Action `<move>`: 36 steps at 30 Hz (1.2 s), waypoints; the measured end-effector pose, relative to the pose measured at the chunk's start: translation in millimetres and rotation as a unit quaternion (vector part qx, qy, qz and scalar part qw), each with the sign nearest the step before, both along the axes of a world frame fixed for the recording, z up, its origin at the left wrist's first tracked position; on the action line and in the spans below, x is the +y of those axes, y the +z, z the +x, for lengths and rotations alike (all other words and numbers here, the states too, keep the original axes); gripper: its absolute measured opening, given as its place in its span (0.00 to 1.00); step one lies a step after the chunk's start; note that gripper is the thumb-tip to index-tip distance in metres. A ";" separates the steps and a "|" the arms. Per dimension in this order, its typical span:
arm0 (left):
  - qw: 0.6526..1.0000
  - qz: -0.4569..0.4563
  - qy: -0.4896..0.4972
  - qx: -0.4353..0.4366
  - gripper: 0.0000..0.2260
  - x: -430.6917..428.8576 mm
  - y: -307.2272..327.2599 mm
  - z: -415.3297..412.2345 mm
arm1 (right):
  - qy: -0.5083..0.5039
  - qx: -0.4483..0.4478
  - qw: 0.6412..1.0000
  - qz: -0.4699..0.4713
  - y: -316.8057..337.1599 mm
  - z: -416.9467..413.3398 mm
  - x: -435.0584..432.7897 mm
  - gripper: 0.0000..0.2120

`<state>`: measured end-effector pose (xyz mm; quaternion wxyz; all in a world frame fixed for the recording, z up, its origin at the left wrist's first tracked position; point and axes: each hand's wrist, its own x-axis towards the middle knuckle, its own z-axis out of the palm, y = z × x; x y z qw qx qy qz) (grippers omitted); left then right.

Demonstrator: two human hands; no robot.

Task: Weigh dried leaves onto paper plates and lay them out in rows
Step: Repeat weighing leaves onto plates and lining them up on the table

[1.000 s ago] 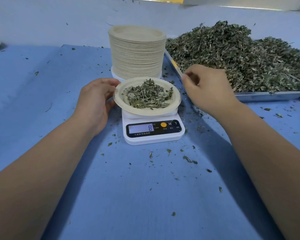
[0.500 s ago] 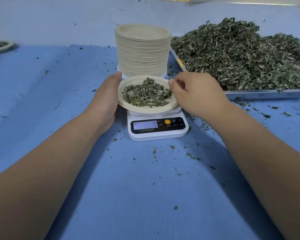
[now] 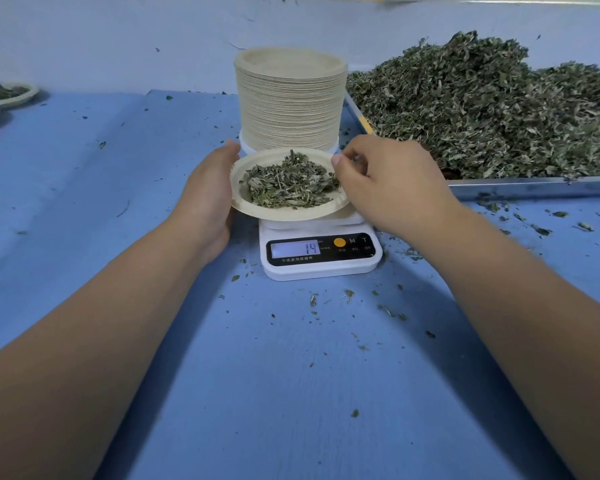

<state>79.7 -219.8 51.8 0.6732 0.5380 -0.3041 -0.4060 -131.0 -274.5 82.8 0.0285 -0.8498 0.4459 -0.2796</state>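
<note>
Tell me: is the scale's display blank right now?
No, the lit display on the scale shows the digits 14.

- Your paper plate [image 3: 274, 213]: matt, fibrous pulp; same for the plate stack [image 3: 290, 109].
- Your scale [image 3: 321, 268]: smooth glossy white plastic.
- Tray [image 3: 534, 187]: shiny metal.
- Dried leaves [image 3: 482, 109]: rough, matt, crumbly.
- Table cover [image 3: 291, 393]: matt, faintly grained.

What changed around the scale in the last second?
The right hand moved left from beside the metal tray to the right rim of the round beige paper plate, pinching dried green leaves. The white digital scale rose from 8 to 14. The left hand stayed at the plate's left rim; the stack of beige plates and the tray kept place.
</note>
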 end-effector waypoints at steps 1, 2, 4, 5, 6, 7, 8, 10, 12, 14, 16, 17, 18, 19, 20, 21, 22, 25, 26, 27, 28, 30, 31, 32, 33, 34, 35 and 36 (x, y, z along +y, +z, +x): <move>1.000 0.004 0.013 0.022 0.09 3.5 3.8 3.1 | 0.008 -0.007 1.000 -0.006 0.8 4.3 5.8 0.16; 0.999 0.008 0.028 0.044 0.08 8.9 7.6 7.4 | 0.019 -0.009 1.000 -0.016 1.2 10.2 13.2 0.16; 0.995 0.013 0.060 0.073 0.06 25.6 14.5 20.6 | 0.049 -0.007 0.998 -0.029 1.6 25.5 32.2 0.17; 0.994 0.011 0.078 0.081 0.07 36.2 17.4 29.3 | 0.071 -0.014 0.997 -0.013 1.3 33.9 42.1 0.18; 0.992 0.007 0.096 0.085 0.08 48.2 19.5 39.7 | 0.099 -0.026 0.995 0.020 1.0 43.1 51.9 0.18; 0.990 0.003 0.114 0.086 0.09 61.5 21.1 51.6 | 0.127 -0.036 0.990 0.057 0.0 52.6 61.1 0.19; 0.987 0.001 0.134 0.085 0.09 76.1 22.6 64.3 | 0.158 -0.033 0.984 0.080 -0.7 63.1 70.1 0.20; 0.981 0.003 0.175 0.082 0.09 108.6 24.1 92.6 | 0.220 -0.009 0.971 0.087 -2.2 88.4 87.7 0.23; 0.972 0.013 0.223 0.070 0.09 143.7 22.8 121.7 | 0.271 0.018 0.959 0.085 -4.1 120.8 105.1 0.25; 0.962 0.027 0.267 0.050 0.10 180.2 20.2 147.6 | 0.310 0.039 0.946 0.081 -8.3 156.8 124.0 0.26; 0.946 0.048 0.319 0.028 0.11 216.8 17.1 170.1 | 0.347 0.064 0.933 0.068 -15.1 192.7 145.6 0.27; 0.935 0.065 0.350 0.010 0.11 234.6 15.3 181.1 | 0.364 0.077 0.926 0.061 -19.3 209.6 157.0 0.28; 0.922 0.084 0.378 -0.011 0.11 251.7 13.4 191.3 | 0.378 0.087 0.920 0.056 -23.6 225.9 168.1 0.28; 0.910 0.102 0.401 -0.029 0.10 268.5 11.3 201.0 | 0.391 0.095 0.914 0.052 -27.3 241.2 178.5 0.29; 0.899 0.118 0.419 -0.046 0.09 283.9 9.2 211.0 | 0.404 0.100 0.908 0.048 -30.3 256.1 188.3 0.30; 0.887 0.136 0.437 -0.067 0.09 298.7 7.3 220.5 | 0.416 0.103 0.902 0.043 -32.8 271.5 197.7 0.31; 0.874 0.155 0.452 -0.094 0.09 313.1 5.5 229.5 | 0.426 0.107 0.897 0.040 -34.6 286.9 207.1 0.31; 0.833 0.199 0.491 -0.160 0.16 351.9 1.4 248.0 | 0.449 0.124 0.884 0.035 -40.2 332.9 233.0 0.26; 0.817 0.203 0.512 -0.169 0.18 362.5 -0.9 252.8 | 0.454 0.128 0.881 0.033 -42.3 347.3 240.6 0.25; 0.805 0.196 0.534 -0.168 0.19 371.4 -3.6 256.6 | 0.457 0.130 0.879 0.032 -44.1 360.9 247.8 0.24; 0.796 0.185 0.554 -0.161 0.20 378.1 -5.8 259.0 | 0.460 0.129 0.878 0.031 -45.9 374.3 254.6 0.23; 0.780 0.177 0.577 -0.167 0.20 384.1 -7.6 263.9 | 0.463 0.123 0.878 0.029 -48.2 400.2 267.1 0.22; 0.776 0.175 0.579 -0.178 0.20 385.0 -7.6 265.5 | 0.463 0.122 0.877 0.028 -48.8 412.9 273.7 0.22; 0.773 0.172 0.579 -0.192 0.19 385.6 -7.2 267.5 | 0.462 0.124 0.878 0.027 -49.3 425.0 280.6 0.23; 0.772 0.168 0.578 -0.205 0.19 385.3 -7.0 269.1 | 0.458 0.126 0.879 0.025 -49.4 436.7 287.0 0.23; 0.771 0.166 0.577 -0.212 0.18 384.9 -7.2 270.9 | 0.453 0.130 0.882 0.022 -49.5 447.2 292.5 0.24; 0.770 0.168 0.576 -0.217 0.18 384.9 -8.5 271.7 | 0.447 0.133 0.884 0.019 -49.8 456.3 297.1 0.24; 0.770 0.170 0.574 -0.222 0.18 385.7 -9.9 272.3 | 0.443 0.133 0.887 0.018 -50.3 464.4 301.4 0.25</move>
